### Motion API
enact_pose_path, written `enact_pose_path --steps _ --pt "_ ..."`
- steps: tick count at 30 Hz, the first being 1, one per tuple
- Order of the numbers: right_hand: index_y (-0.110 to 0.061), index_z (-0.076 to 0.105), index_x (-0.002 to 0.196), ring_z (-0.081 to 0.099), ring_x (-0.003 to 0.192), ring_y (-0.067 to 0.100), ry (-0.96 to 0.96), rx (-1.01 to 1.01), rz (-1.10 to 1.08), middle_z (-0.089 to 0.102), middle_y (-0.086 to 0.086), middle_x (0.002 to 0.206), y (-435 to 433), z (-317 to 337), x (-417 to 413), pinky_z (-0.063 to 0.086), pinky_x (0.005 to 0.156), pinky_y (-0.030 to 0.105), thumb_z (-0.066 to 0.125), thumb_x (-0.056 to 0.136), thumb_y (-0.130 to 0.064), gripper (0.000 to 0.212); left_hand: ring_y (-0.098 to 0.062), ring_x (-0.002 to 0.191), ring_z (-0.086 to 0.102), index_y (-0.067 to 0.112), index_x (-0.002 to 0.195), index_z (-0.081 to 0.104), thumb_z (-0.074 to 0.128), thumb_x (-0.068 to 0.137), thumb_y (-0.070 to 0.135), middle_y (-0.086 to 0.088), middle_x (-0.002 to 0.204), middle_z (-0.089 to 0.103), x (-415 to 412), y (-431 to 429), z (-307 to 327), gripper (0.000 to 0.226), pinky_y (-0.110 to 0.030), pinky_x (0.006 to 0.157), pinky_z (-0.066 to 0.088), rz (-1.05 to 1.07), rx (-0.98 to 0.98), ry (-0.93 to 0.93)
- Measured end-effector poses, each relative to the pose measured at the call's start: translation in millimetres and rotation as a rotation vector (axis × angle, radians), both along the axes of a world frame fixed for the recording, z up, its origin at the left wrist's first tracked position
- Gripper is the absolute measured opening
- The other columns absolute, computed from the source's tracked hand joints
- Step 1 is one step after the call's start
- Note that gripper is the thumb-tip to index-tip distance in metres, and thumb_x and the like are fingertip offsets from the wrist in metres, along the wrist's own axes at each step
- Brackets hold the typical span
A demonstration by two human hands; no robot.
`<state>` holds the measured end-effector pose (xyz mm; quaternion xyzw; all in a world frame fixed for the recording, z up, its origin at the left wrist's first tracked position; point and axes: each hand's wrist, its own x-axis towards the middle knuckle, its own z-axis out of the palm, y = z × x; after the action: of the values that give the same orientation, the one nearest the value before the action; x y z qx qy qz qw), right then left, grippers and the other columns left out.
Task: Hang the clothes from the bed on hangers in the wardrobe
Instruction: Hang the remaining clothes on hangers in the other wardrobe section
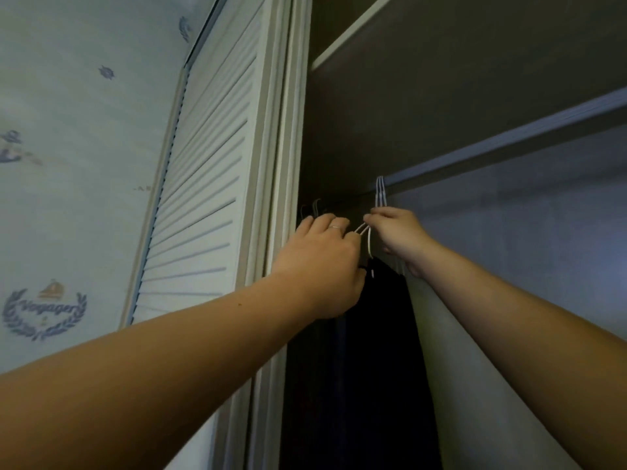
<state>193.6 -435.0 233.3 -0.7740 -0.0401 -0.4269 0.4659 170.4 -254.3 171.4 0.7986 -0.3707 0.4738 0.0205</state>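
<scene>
Head view looks up into the open wardrobe, where both hands are raised to the left end of the rail. A small bunch of white hangers has its hooks over the rail there. The right hand pinches the bunch at the necks, just below the hooks. The left hand, with a ring on one finger, has its fingers curled round the white shoulder wires that splay out to the left. Both grips are closed on the hangers; neither hand is spread. I cannot tell whether one hanger is being teased apart from the others or the whole bunch is being lifted.

A dark garment hangs straight down just below the hands, between the forearms, already inside the wardrobe. Further left on the rail, two dark hooks show past the frame, beside the folded louvred door. A shelf runs above the rail, and patterned wallpaper covers the wall to the left.

As for progress, at least one dark piece appears to be hung, though whether it came from the bed cannot be told. No loose clothing is in either hand, and the bed is out of view, so how much remains there is unknown. The step in hand looks like fetching an empty hanger, so a garment is yet to be put on it and returned to the rail.
</scene>
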Motion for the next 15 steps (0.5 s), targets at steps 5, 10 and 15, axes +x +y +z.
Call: enact_pose_path --steps 5,10,15 --pt "-0.031 0.041 0.145 0.030 0.141 0.019 -0.075 -0.251 -0.186 0.031 -0.005 0.154 61.3 -72.7 -50.2 0.026 0.115 0.045 0.055 0.094 -0.041 0.053 -0.026 0.153 -0.005 0.026 0.154 0.026 0.032 0.100 0.052 -0.005 0.166 0.011 -26.5 67.9 -46.2 0.060 -0.050 0.124 -0.001 0.063 -0.018 -0.102" --pt "-0.040 0.020 0.151 -0.001 0.149 0.013 -0.139 -0.527 -0.146 0.003 -0.014 0.162 145.6 -168.8 -92.0 0.006 0.121 0.045 0.049 0.096 -0.045 0.062 -0.027 0.153 -0.005 0.027 0.156 0.022 0.010 0.094 0.061 -0.004 0.166 0.010 -51.6 163.6 -100.2 0.071 -0.051 0.123 -0.002 0.153 -0.038 -0.048" --pt "-0.044 0.002 0.152 -0.019 0.146 0.008 -0.065 -0.671 -0.057 -0.016 -0.021 0.159 241.0 -258.5 -124.3 -0.004 0.121 0.043 0.044 0.096 -0.052 0.071 -0.029 0.153 0.000 0.024 0.156 0.025 0.012 0.098 0.064 -0.003 0.166 0.011 -99.4 275.4 -173.3 0.072 -0.055 0.122 0.002 0.259 -0.093 0.064"
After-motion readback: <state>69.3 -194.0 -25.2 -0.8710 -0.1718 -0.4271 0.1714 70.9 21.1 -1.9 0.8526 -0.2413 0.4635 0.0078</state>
